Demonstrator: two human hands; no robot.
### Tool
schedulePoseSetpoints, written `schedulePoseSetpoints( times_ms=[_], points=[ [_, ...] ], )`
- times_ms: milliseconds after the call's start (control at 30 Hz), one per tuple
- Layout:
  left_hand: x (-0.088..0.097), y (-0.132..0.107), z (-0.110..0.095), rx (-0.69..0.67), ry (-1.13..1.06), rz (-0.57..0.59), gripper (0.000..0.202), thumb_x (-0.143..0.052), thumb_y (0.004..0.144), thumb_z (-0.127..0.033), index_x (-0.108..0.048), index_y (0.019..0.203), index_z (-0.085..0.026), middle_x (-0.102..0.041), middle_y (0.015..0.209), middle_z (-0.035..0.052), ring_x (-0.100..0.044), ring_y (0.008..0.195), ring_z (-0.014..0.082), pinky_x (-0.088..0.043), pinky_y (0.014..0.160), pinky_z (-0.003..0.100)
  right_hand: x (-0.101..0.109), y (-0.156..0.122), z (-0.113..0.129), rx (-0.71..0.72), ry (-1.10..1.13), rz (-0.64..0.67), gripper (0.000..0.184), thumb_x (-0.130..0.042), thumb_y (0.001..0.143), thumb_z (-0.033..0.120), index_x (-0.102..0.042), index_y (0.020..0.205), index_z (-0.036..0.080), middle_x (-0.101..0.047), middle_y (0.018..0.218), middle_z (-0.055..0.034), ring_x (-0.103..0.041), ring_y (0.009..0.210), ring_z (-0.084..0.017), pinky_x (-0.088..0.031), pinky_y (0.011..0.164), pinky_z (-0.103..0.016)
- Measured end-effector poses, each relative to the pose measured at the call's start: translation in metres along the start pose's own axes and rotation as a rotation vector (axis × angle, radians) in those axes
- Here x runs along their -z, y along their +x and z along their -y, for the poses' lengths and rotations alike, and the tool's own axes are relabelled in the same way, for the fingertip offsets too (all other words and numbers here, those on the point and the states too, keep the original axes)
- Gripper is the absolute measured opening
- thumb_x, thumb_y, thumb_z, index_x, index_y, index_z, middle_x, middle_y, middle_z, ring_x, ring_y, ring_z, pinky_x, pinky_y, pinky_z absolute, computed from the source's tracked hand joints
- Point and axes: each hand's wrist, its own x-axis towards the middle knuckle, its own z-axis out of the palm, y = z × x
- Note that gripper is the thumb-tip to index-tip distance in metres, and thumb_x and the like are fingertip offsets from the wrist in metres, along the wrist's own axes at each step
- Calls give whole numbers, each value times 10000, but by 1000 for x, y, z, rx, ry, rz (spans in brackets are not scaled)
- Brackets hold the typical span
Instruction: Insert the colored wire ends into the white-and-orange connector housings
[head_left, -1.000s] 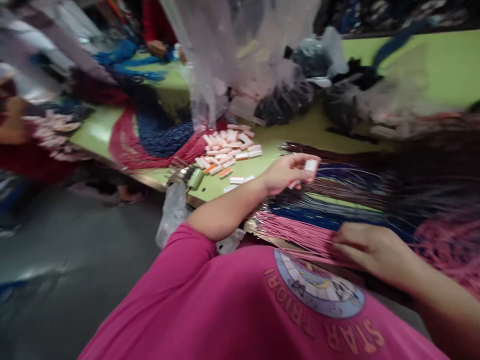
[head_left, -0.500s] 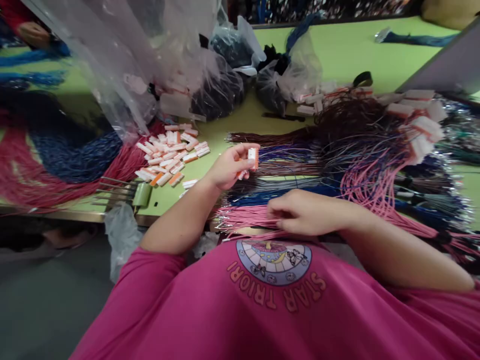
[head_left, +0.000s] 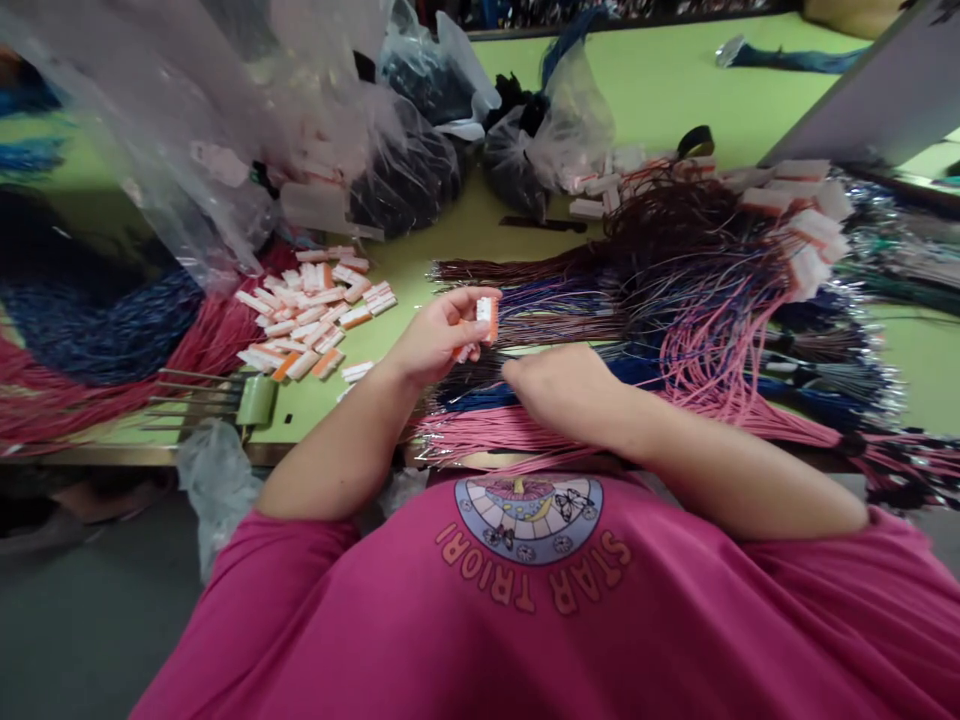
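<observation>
The left hand (head_left: 435,345) is positioned at the centre of the frame. Its grip is closed, with a white-and-orange block (head_left: 487,318) pinched between thumb and fingers, the toothed orange edge facing right. Further orange-and-white material shows lower in the same hand; the number of pieces cannot be told.

The right hand (head_left: 566,390) is located just right of centre, palm down, over the wire bundles. Its grip is curled, with the fingertips hidden; whether it has hold of a wire cannot be told.

The bundles lie side by side on the green worktop (head_left: 311,405), with their ends toward the left of the frame. The pink wires (head_left: 465,430) are nearest the shirt (head_left: 525,640); the blue wires (head_left: 476,396) are adjacent. The purple wires (head_left: 555,298) and the dark brown wires (head_left: 495,270) lie farther up the frame.

A pile of loose blocks (head_left: 315,310) is located left of the left hand. A green cylinder (head_left: 256,400) with metal rods (head_left: 199,385) sits near the worktop edge, lower left of the pile. A cluster of white blocks (head_left: 814,240) rests on the wires at the right of the frame. Filled plastic bags (head_left: 409,165) stand at upper centre.
</observation>
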Motion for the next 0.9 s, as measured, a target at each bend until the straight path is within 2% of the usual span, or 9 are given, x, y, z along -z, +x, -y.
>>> schedulePoseSetpoints(
  times_ms=[133,233,300,467,700,900],
  points=[
    [0,0,1,23,-33,40,590,-897,652,-330,-690,1188,-196,-656,674,-44,-472,430,52,-402,442,221,2,-9,-19,-131,194,-266,318,-418,1040,242,-726,1058,166,-791,1003,-101,-686,864,-199,-408,748,-292],
    [0,-1,1,36,-77,42,586,-917,631,-338,-698,1159,-212,-644,673,-56,-440,406,40,-401,434,221,-7,-8,-22,-204,183,-342,353,-413,1043,276,-741,1078,152,-797,1002,-115,-694,848,-206,-423,750,-300],
    [0,-1,1,42,-90,39,605,-933,617,-356,-699,1157,-219,-643,681,-58,-429,399,35,-400,434,221,-13,-6,-23,-190,195,-364,375,-430,1050,313,-769,1118,168,-811,1027,-107,-715,862,-211,-446,759,-306],
    [2,0,4,43,-76,61,636,-932,634,-374,-689,1200,-214,-645,694,-42,-465,437,55,-393,439,231,-23,-5,-26,-117,307,-528,398,-450,1058,314,-805,1206,209,-824,1135,-80,-750,1013,-207,-507,871,-306],
    [-1,-1,3,27,-98,67,647,-921,645,-346,-664,1222,-207,-637,676,-53,-452,427,48,-390,436,223,-27,-1,-27,-147,206,-503,392,-448,1058,308,-814,1165,217,-832,1061,-69,-743,928,-198,-486,809,-300],
    [2,1,8,22,-83,111,706,-949,645,-377,-628,1246,-194,-659,705,-55,-517,452,53,-429,435,200,-34,1,-29,-87,83,-585,421,-397,1057,295,-809,1078,210,-819,921,-67,-712,820,-203,-447,745,-324]
  ],
)
